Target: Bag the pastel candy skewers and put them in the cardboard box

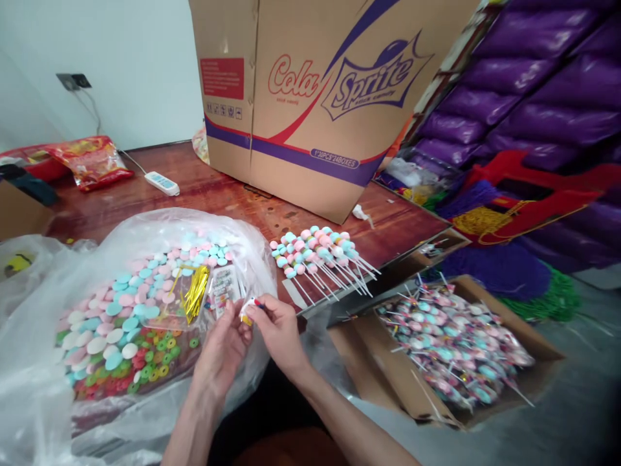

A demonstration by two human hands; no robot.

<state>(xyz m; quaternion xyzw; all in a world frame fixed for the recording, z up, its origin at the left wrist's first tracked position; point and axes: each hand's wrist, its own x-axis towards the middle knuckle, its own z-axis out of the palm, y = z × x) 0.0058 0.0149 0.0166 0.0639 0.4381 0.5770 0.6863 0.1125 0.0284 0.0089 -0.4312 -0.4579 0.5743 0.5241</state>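
In front of my body, my left hand (226, 340) and my right hand (281, 330) meet with bent fingers. Between their fingertips is a small white piece (248, 307) with yellow, red and dark blue marks; its exact kind is too small to tell. Just beyond my left hand, gold twist ties (196, 294) lie beside a stack of small printed cards (223, 286). To their left spread pink, blue and white candies (116, 304), with coloured ring candies (160, 356) nearer me. Candy skewers on white sticks (315, 252) lie in a row beyond my right hand.
A clear plastic sheet (29, 362) surrounds the loose candies. A large cardboard carton (291, 129) stands at the back of the wooden table (194, 188). Lower right, an open box (369, 362) holds many wrapped candy sticks (456, 343). Purple packs (524, 97) are stacked behind.
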